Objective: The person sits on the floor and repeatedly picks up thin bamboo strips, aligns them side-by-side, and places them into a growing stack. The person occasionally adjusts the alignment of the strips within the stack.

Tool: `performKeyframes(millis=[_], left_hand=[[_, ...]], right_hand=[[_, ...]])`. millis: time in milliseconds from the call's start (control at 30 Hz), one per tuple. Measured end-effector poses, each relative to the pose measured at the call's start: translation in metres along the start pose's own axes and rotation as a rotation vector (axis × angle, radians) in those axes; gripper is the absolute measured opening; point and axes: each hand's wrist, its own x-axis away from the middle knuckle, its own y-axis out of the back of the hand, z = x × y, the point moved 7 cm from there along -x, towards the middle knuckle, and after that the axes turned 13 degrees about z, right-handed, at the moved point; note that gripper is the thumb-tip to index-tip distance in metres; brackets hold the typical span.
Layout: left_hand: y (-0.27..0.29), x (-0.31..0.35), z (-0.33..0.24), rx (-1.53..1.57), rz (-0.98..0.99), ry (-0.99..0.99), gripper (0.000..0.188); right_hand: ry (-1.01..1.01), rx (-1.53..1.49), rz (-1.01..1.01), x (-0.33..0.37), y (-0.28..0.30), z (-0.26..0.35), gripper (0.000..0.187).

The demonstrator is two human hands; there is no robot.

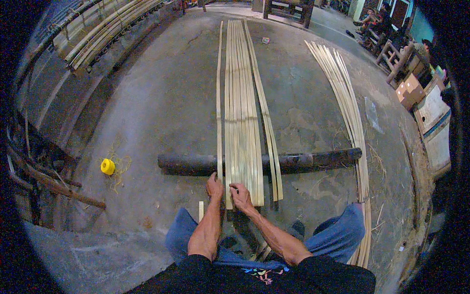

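Observation:
Several pale bamboo strips point(240, 88) lie side by side, running away from me across the floor, their near part resting over a dark log point(196, 165). A single bamboo strip point(220, 98) lies a little apart to their left, and its near end meets my left hand point(214, 187), whose fingers are closed on it. My right hand point(241, 197) is over the near left part of the row, fingers curled together; whether a small thing is between them I cannot make out. Right of the row lie a few more strips point(267, 122), slightly apart.
A bundle of long strips point(350, 108) curves along my right side, past the log's end. A yellow twine spool point(107, 166) with loose twine sits on the floor at left. Bamboo poles point(110, 32) lie on a rack far left. Cardboard boxes point(410, 91) and seated people are far right.

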Motion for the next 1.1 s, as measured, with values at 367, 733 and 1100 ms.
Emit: performKeyframes(millis=[367,733,1100], left_hand=[[-0.031,0.010,0.025,-0.136,0.018,-0.310,0.034],[-0.014,-0.010,-0.004,-0.126,0.186,-0.155,0.035],[-0.016,0.010,-0.008,0.463,0.171,-0.065,0.037]], right_hand=[[-0.072,-0.106,0.103,0.017,-0.010,-0.012,0.023],[-0.028,-0.077,0.104,0.020,-0.012,-0.020,0.023],[-0.076,-0.128,0.174,0.025,-0.006,-0.010,0.024]])
